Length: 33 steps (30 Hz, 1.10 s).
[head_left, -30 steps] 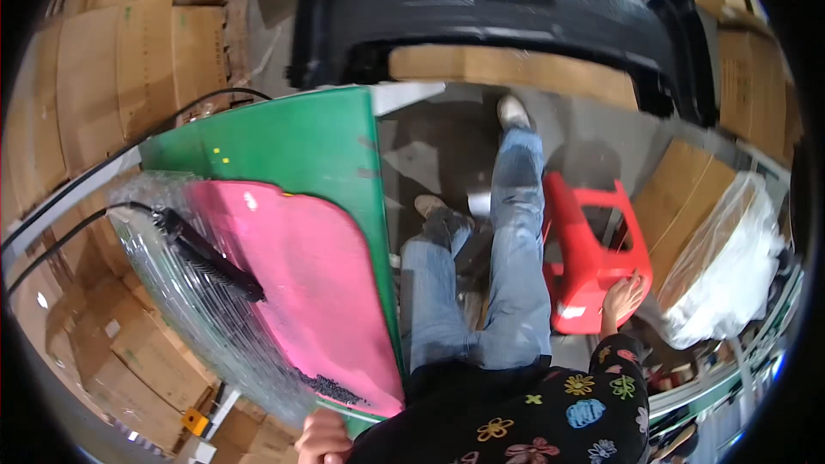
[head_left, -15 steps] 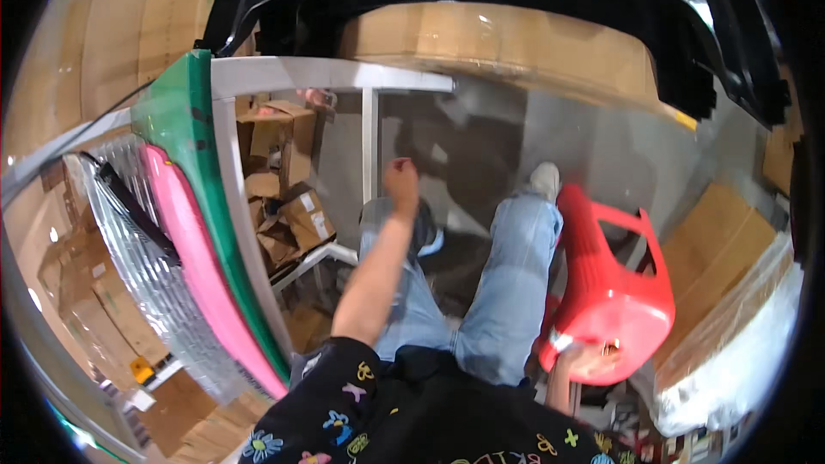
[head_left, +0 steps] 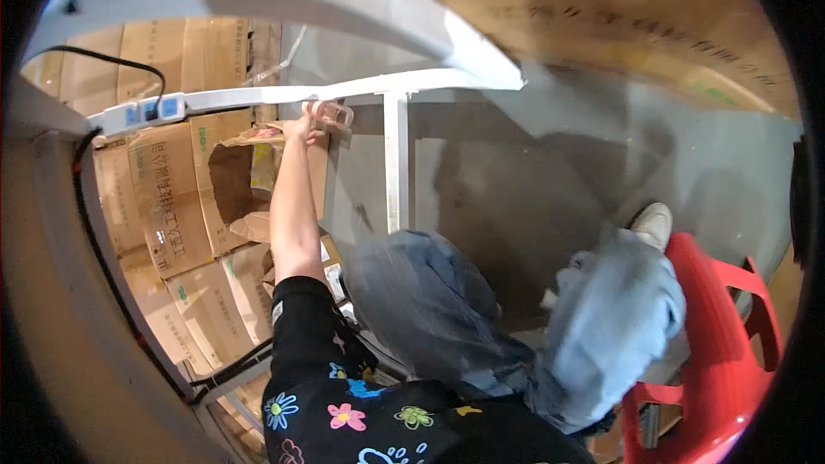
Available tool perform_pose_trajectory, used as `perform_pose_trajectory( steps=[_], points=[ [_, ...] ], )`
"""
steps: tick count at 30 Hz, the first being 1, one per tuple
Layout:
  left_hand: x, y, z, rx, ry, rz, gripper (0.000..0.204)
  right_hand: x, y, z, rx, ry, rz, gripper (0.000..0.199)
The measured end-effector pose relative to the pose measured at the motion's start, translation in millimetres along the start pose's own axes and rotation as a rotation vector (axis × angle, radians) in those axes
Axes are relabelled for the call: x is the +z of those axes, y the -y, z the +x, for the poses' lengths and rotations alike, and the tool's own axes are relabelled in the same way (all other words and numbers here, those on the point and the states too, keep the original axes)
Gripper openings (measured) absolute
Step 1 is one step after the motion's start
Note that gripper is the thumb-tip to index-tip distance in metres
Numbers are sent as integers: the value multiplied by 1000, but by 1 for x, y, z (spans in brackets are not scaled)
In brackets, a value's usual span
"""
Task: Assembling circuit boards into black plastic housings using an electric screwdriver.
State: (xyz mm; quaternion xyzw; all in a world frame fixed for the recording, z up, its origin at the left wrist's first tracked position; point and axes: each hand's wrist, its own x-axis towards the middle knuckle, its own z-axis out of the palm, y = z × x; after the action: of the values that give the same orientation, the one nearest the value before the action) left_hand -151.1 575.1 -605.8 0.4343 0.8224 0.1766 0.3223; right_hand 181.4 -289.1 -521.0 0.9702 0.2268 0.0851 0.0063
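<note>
My left arm stretches out to an opened cardboard box (head_left: 245,176) under the white table frame. My left hand (head_left: 300,127) is at the box's far corner, its fingers closed at the edge of a see-through, ring-shaped thing that looks like a roll of clear tape (head_left: 333,115). The far side of the fingers is partly hidden. My right hand is out of view. To the right of my legs stands a red plastic chair (head_left: 722,352).
A white metal frame bar (head_left: 361,86) with a post (head_left: 396,163) crosses before me, carrying a power strip (head_left: 144,113) with a black cable. Stacked cardboard boxes (head_left: 168,206) fill the left. A large carton (head_left: 636,17) stands at the far right.
My view has swung left and closer to the frame. My left hand has reached forward from above my knee to the box. My right hand, earlier on the red chair, has left view.
</note>
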Motion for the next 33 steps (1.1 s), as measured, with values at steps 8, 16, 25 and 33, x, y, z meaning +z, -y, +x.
perform_pose_trajectory(
  steps=[8, 16, 25, 33],
  points=[
    [127, 95, 39, 16, -124, 364, 58, 26, 153, 57, -60, 98, 53, 28],
    [173, 139, 95, -167, 120, -94, 49, 8, 385, 172, -105, 135, 118, 22],
    [214, 151, 97, -243, 142, -779, 27, 8, 450, 162, 74, 38, 291, 23],
    [140, 168, 154, 237, -336, -615, 92, 17, 478, 160, 185, 128, 443, 23]
  ],
)
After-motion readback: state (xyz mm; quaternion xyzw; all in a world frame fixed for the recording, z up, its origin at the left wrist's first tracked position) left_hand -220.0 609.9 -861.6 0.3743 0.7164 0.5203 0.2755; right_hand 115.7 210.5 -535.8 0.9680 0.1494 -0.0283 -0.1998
